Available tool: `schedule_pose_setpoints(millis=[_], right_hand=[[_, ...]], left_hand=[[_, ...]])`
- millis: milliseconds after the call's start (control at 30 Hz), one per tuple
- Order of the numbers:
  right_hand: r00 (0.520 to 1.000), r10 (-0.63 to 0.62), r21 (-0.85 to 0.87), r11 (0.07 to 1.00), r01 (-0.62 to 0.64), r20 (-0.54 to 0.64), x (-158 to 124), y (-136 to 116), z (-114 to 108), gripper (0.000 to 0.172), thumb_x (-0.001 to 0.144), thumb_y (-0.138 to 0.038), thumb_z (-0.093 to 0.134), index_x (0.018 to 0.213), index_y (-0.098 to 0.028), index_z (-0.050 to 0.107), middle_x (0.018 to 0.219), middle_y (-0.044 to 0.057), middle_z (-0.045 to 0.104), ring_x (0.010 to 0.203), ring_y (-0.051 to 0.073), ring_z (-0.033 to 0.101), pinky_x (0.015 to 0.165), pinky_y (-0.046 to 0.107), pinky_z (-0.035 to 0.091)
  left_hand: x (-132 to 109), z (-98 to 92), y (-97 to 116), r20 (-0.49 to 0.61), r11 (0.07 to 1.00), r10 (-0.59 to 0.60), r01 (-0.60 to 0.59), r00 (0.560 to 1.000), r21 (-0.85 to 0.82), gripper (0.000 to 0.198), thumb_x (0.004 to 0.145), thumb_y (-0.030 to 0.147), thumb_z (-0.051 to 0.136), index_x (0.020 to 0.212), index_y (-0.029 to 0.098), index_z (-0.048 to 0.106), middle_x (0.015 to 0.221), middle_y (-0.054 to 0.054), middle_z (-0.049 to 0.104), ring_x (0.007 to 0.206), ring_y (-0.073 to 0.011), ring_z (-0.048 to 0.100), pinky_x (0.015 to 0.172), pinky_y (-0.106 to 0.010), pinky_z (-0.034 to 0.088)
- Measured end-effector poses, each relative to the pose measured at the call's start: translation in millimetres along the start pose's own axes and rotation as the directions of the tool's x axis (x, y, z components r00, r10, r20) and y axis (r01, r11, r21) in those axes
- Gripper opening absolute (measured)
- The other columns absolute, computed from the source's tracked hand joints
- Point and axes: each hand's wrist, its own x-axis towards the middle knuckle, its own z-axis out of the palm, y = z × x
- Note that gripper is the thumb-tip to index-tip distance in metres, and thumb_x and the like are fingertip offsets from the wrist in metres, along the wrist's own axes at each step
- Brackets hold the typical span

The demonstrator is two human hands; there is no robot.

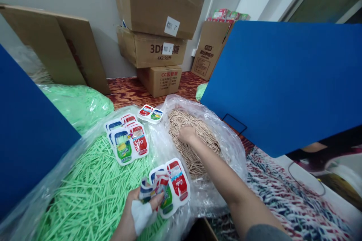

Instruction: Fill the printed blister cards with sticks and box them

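My left hand (pixel 141 203), with a white wrap around it, grips a crumpled printed plastic pouch (pixel 158 184). Against it lies a flat two-part Cola and Sprite pouch (pixel 179 182), red on one side and green and blue on the other. My right hand (pixel 187 133) reaches into a heap of thin brown sticks (pixel 195 160) in a clear plastic bag. Its fingers are curled, and their tips are hidden. Light green sticks (pixel 93 188) fill the bag at left. A stack of similar pouches (pixel 128 143) rests on them, some holding sticks.
Another pouch (pixel 150 114) lies on plastic between the bags. Behind stand stacked cardboard boxes (pixel 158 49) and a leaning carton (pixel 210 49). Blue panels rise at left (pixel 31 131) and right (pixel 285 83). A second bag of green sticks (pixel 76 101) sits at back left.
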Motion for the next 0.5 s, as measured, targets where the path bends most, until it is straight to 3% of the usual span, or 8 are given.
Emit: schedule_pose_setpoints(millis=[133, 267, 400, 500], right_hand=[[0.998, 0.037, 0.021, 0.999, -0.038, 0.051, 2, -3, 3, 0.033, 0.09, -0.037, 0.054, 0.113, -0.013, 0.057, 0.116, 0.009, 0.059, 0.102, 0.021, 0.059, 0.087, 0.042, 0.049], [0.998, 0.013, 0.09, 0.996, -0.019, 0.069, -5, 4, 0, 0.032, 0.09, -0.038, 0.053, 0.108, -0.013, 0.06, 0.109, 0.01, 0.063, 0.097, 0.02, 0.062, 0.084, 0.04, 0.05], [0.996, -0.082, 0.195, 0.977, 0.084, -0.018, -21, 24, -6, 0.033, 0.091, -0.036, 0.045, 0.101, -0.013, 0.065, 0.103, 0.016, 0.068, 0.096, 0.026, 0.065, 0.079, 0.035, 0.047], [0.978, -0.163, 0.288, 0.938, 0.195, -0.131, -32, 40, -7, 0.034, 0.094, -0.033, 0.034, 0.1, -0.014, 0.062, 0.091, 0.012, 0.071, 0.083, 0.021, 0.066, 0.073, 0.029, 0.046]], left_hand=[[0, 2.0, -3, -0.01, 0.999, 0.033, -0.033, 0.999, 0.007, 0.036, 0.059, 0.044, 0.076, 0.076, 0.012, 0.077, 0.074, -0.012, 0.076, 0.066, -0.028, 0.071, 0.064, -0.035, 0.059], [-2, 1.0, 4, 0.015, 0.999, 0.036, -0.037, 0.999, 0.02, 0.035, 0.057, 0.042, 0.078, 0.075, 0.013, 0.077, 0.071, -0.011, 0.076, 0.065, -0.0286, 0.071, 0.064, -0.037, 0.059], [-4, 0.8, 7, -0.027, 0.999, 0.041, -0.041, 0.999, -0.005, 0.037, 0.057, 0.045, 0.077, 0.076, 0.013, 0.077, 0.073, -0.011, 0.077, 0.068, -0.0288, 0.071, 0.066, -0.037, 0.059], [-3, 2.5, 2, 0.0, 0.999, 0.036, -0.036, 0.999, -0.007, 0.038, 0.058, 0.046, 0.077, 0.076, 0.013, 0.076, 0.075, -0.011, 0.077, 0.068, -0.0283, 0.071, 0.066, -0.037, 0.059]])
